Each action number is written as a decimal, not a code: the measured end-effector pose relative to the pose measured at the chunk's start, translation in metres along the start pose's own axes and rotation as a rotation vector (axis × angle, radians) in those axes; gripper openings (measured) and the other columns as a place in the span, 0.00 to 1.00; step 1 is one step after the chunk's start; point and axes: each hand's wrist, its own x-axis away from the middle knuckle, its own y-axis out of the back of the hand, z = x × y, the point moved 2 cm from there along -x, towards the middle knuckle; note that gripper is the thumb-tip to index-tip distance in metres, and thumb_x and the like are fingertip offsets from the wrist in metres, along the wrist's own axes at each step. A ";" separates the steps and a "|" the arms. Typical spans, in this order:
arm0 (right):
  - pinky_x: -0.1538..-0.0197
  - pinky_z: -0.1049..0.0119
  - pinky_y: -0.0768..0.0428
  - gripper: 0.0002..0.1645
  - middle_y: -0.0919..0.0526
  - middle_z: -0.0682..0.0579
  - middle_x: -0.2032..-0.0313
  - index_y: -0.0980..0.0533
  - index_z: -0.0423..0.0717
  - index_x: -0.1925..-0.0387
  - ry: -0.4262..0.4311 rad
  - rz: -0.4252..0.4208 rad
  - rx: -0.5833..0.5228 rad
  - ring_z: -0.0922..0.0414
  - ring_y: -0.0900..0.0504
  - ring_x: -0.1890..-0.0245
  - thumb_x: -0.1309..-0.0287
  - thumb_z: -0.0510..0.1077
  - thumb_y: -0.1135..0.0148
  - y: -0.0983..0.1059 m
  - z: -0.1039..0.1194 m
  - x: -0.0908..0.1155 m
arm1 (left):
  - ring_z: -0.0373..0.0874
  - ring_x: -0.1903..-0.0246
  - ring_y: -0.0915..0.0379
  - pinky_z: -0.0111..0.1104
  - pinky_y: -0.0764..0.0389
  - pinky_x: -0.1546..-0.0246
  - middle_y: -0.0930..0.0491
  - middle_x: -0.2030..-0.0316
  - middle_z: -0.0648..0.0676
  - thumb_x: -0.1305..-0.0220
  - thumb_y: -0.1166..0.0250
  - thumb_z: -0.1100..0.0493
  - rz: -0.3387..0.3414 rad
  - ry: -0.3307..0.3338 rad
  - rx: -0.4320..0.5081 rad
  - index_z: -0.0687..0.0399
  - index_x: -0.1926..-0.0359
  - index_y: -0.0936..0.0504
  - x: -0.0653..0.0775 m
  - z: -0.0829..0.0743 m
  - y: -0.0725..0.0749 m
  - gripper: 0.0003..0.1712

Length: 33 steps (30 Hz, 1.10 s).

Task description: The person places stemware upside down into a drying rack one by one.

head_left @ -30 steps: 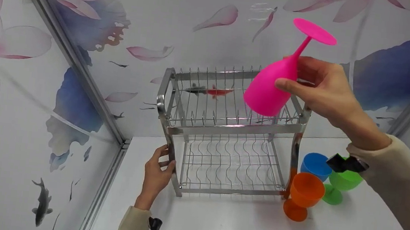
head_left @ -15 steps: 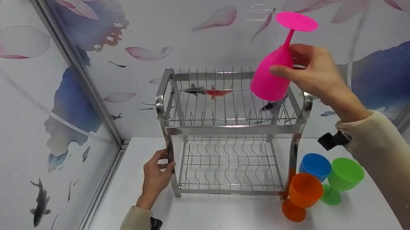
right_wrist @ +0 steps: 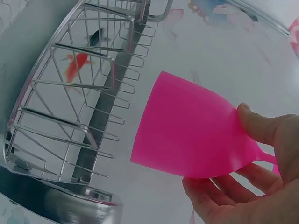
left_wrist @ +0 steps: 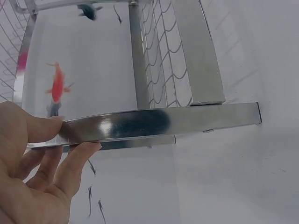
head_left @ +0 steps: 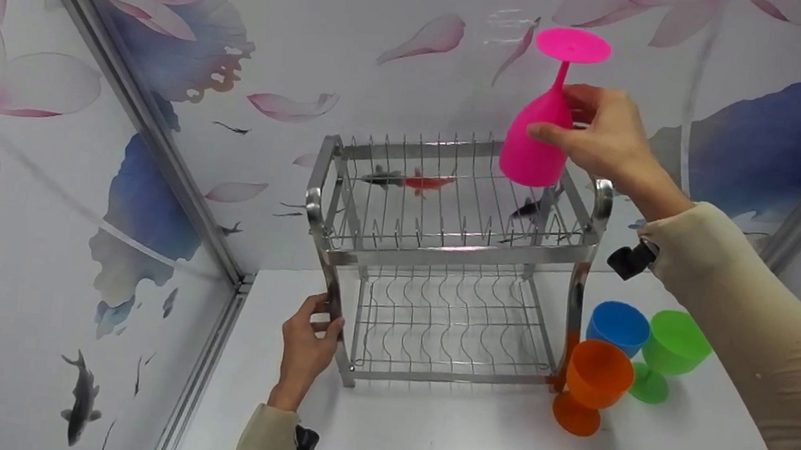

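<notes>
In the head view my right hand grips a pink goblet by its bowl, upside down with the round foot on top. It is held over the right part of the upper tier of a metal dish rack. The right wrist view shows thumb and fingers on either side of the pink bowl, its rim toward the rack's wires. My left hand holds the rack's left front leg. Close up in the left wrist view, thumb and fingers pinch that flat metal leg.
Right of the rack, an orange goblet, a blue goblet and a green goblet stand upright on the white table. Behind the rack rises a wall printed with petals and fish; another wall borders the left.
My right hand has carried the pink goblet up and slightly back, turning it from tilted to nearly vertical, rim down. The left hand has stayed on the rack's leg.
</notes>
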 end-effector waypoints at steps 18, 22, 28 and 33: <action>0.30 0.40 0.19 0.35 0.20 0.33 0.36 0.29 0.33 0.28 -0.022 0.039 0.033 0.37 0.21 0.37 0.31 0.43 0.30 -0.023 -0.030 -0.012 | 0.54 0.58 0.09 0.34 0.07 0.62 0.14 0.51 0.60 0.33 0.28 0.70 0.020 0.015 0.009 0.59 0.38 0.19 0.000 0.001 0.001 0.23; 0.30 0.39 0.20 0.37 0.22 0.32 0.34 0.32 0.32 0.26 -0.037 0.058 0.031 0.36 0.22 0.35 0.30 0.42 0.31 -0.027 -0.033 -0.011 | 0.54 0.59 0.09 0.33 0.07 0.63 0.14 0.51 0.61 0.33 0.28 0.70 0.014 0.006 0.012 0.61 0.38 0.19 0.001 0.001 0.001 0.23; 0.30 0.36 0.21 0.36 0.23 0.30 0.35 0.34 0.30 0.27 -0.046 0.094 0.042 0.33 0.22 0.36 0.28 0.41 0.33 -0.030 -0.038 -0.009 | 0.55 0.58 0.09 0.32 0.07 0.63 0.14 0.51 0.62 0.33 0.29 0.71 0.013 -0.006 0.018 0.63 0.39 0.19 0.000 0.000 0.000 0.22; 0.31 0.36 0.20 0.34 0.24 0.29 0.36 0.35 0.28 0.28 -0.048 0.109 0.088 0.33 0.23 0.36 0.27 0.40 0.35 -0.032 -0.041 -0.009 | 0.55 0.58 0.09 0.32 0.08 0.62 0.14 0.51 0.62 0.32 0.29 0.70 0.016 0.015 0.005 0.62 0.39 0.19 0.000 0.000 0.001 0.22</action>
